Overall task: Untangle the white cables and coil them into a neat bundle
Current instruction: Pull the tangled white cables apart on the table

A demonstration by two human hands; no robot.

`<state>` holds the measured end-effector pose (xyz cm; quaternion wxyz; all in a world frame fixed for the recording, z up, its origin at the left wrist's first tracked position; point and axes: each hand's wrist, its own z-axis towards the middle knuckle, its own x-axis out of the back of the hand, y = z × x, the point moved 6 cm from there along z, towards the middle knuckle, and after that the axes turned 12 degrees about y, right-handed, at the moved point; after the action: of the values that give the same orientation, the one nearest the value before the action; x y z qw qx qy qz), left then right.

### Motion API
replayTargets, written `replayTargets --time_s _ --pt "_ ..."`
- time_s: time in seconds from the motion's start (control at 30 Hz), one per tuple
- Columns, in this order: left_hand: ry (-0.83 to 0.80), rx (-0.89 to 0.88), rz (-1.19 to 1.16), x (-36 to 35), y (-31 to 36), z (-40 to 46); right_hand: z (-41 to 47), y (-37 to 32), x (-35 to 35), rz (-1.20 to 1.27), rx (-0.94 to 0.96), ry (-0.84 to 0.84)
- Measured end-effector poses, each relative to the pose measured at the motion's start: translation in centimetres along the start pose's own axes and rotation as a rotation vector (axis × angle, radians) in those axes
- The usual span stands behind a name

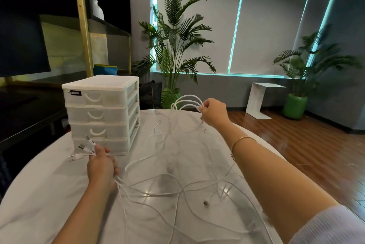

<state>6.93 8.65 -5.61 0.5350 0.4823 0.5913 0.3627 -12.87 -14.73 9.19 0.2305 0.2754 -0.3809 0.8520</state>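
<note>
Several white cables [164, 184] lie tangled in loose loops across the round white table [49, 200]. My left hand [101, 164] grips a bunch of them near their ends, and USB plugs [83, 148] stick out above its fingers, in front of the drawer unit. My right hand [213, 111] is raised over the far side of the table and pinches a few cable strands, which arch in loops [185, 100] to its left. From both hands the cables trail down onto the table. One small dark connector end [205, 203] lies on the table near the middle.
A white plastic drawer unit [102, 113] with several drawers stands on the table at the left back. Beyond the table are a dark desk [29, 105], palm plants [173, 46], a white side table [260, 99] and a green pot [295, 105] on a wooden floor.
</note>
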Motion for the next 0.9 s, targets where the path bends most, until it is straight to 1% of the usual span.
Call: replayTargets --time_s 0.07,0.1,0.23,0.33,0.53,0.67,0.77,0.83,0.87,0.9 --pt "0.01 0.013 -0.007 0.0 -0.1 0.1 -0.1 0.7 0.1 0.101 -0.079 0.017" --pt "0.016 0.022 -0.019 0.0 -0.2 0.2 -0.3 1.1 -0.1 0.115 -0.102 0.01" --pt "0.023 0.02 -0.031 0.1 -0.3 0.3 -1.5 2.9 -1.3 0.068 -0.162 -0.089" --pt "0.01 0.025 -0.048 0.1 -0.3 0.1 -2.3 4.5 -1.6 0.068 -0.198 -0.051" --pt "-0.001 0.039 -0.063 0.1 -0.3 0.1 -2.7 7.4 -0.8 -0.011 -0.267 -0.063" --pt "-0.006 0.048 -0.063 -0.1 -0.4 0.1 -3.0 9.0 -0.4 -0.225 -0.301 -0.124" --pt "-0.013 0.058 -0.071 -0.1 -0.5 -0.1 -3.8 10.1 -0.6 -0.287 -0.356 -0.131" --pt "-0.016 0.055 -0.082 -0.2 -0.4 -0.1 -4.3 9.8 -0.4 -0.352 -0.361 -0.07" --pt "-0.017 0.053 -0.082 -0.2 -0.4 -0.1 -4.4 9.3 -0.1 -0.448 -0.316 -0.006" --pt "-0.017 0.051 -0.078 -0.3 -0.4 -0.1 -4.5 8.2 0.1 -0.573 -0.225 0.052"
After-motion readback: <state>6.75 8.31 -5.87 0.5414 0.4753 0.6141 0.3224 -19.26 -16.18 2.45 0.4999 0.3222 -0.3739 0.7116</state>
